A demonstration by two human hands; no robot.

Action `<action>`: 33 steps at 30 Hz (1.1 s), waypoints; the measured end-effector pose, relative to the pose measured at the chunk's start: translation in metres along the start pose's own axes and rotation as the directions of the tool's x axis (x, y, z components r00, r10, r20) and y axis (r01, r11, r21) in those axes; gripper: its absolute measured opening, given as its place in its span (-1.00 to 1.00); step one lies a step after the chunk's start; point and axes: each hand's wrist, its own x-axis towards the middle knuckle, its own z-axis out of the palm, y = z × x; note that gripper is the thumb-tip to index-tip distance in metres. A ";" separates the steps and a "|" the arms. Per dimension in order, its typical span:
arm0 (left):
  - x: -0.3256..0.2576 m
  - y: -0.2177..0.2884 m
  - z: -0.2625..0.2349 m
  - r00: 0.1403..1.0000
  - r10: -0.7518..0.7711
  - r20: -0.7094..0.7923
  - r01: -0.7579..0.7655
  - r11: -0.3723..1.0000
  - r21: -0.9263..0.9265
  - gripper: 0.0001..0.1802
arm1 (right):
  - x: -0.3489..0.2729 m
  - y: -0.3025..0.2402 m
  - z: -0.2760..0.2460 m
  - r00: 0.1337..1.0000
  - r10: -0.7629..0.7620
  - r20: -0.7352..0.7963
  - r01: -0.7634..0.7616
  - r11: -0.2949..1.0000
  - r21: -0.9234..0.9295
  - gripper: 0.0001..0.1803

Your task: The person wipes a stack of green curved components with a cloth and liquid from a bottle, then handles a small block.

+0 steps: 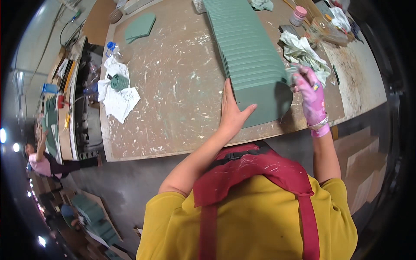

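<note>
A long overlapping row of green boards [247,47] lies on the paint-spattered workbench [173,95], the nearest one rounded at its end [268,106]. My bare left hand [232,110] presses flat on the left edge of that nearest board, thumb spread onto its face. My right hand [310,93], in a pink glove, is at the board's right edge, fingers closed around a small pale object [294,69] that I cannot identify.
A crumpled pale rag [303,52] lies beside my right hand, with a pink-lidded jar [298,15] and clutter behind. A white cloth with a green tape roll [119,82] sits left. A single green board [139,27] lies far left. Another person [41,162] works at a bench.
</note>
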 end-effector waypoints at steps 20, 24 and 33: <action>-0.007 -0.017 0.009 0.987 0.150 -0.063 -0.133 0.968 0.214 0.09 | 0.044 -0.022 0.083 0.727 -0.254 0.638 0.686 0.238 -0.687 -0.63; -0.009 -0.016 0.009 0.991 0.122 -0.053 -0.107 0.966 0.235 0.08 | 0.032 -0.027 0.092 0.622 -0.235 0.747 0.780 0.270 -0.564 -0.61; -0.011 -0.011 0.009 0.999 0.023 -0.040 -0.016 0.987 0.159 0.09 | 0.055 -0.028 0.084 0.662 -0.307 0.684 0.746 0.360 -0.560 -0.65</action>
